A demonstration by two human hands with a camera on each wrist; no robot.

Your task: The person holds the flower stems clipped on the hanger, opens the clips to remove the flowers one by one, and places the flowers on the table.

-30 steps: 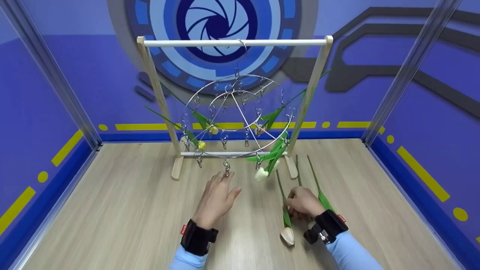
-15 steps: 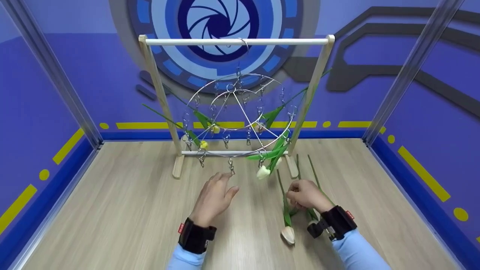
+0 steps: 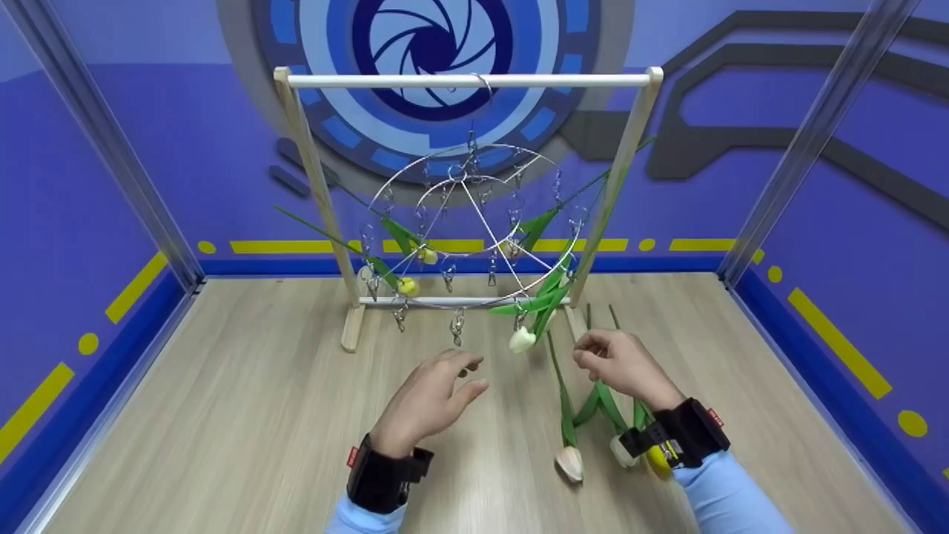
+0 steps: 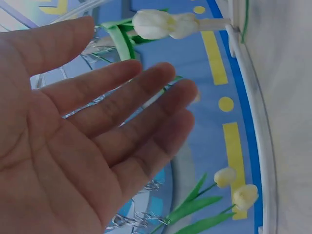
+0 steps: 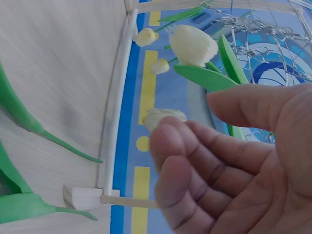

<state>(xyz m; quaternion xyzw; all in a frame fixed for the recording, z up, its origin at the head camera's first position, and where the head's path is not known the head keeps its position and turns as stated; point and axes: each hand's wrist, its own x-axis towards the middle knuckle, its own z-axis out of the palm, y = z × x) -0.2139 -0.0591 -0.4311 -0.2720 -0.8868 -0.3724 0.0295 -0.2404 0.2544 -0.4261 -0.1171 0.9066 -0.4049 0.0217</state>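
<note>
Empty, fingers relaxed, the left hand (image 3: 424, 404) hangs just near of the clip hanger (image 3: 482, 217); a bump could set it swinging. The right hand (image 3: 626, 362), empty, fingers loosely bent, hovers over tulips (image 3: 569, 464) on the table's (image 3: 245, 415) right, whose close-lying leaves (image 3: 611, 409) could snag.

Rack (image 3: 549, 81) on table (image 3: 245, 386), clip hanger (image 3: 481, 215) hung from it; clock centred on hanger, head view, wearer at 6.
Wall (image 3: 178, 156) at 12, behind rack. Hung tulips (image 3: 523, 340) on hanger at 3, 5, 8 and 9. Three loose tulips (image 3: 569, 463) side by side on table at 5, heads toward 6, stems toward 12. Left hand (image 3: 424, 403) between 6 and 7, before hanger. Right hand (image 3: 625, 363) between 4 and 5, over loose stems.
</note>
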